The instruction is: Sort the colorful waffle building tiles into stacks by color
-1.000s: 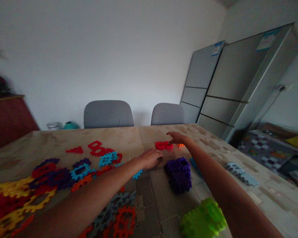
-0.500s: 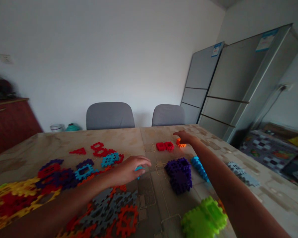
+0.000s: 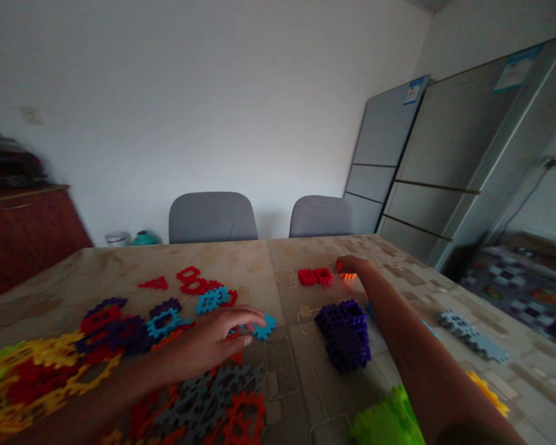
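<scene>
My right hand [image 3: 356, 267] reaches to the far side of the table, its fingers closed around an orange interlocking block piece [image 3: 348, 275]; part of the grip is hidden. Beside it lie joined red pieces [image 3: 315, 276]. With thumb and fingers apart, my left hand [image 3: 229, 327] hovers by a light-blue toothed piece [image 3: 264, 326], and whether the fingertips touch it I cannot tell. A purple built block [image 3: 345, 335] sits between my arms. Nearer to me, a bright green block [image 3: 384, 420] is partly covered by my right forearm.
Loose yellow pieces [image 3: 60, 349], grey pieces [image 3: 204, 395] and red pieces [image 3: 199, 285] spread over the left of the table [image 3: 282, 371]. Grey-blue joined pieces [image 3: 470, 334] and a yellow piece [image 3: 488, 394] lie right of my right arm. Two grey chairs [image 3: 213, 216] stand behind.
My right hand has come down onto the orange piece and closed on it. My left hand has drawn back from the light-blue piece, which shows more now. The view has turned slightly left.
</scene>
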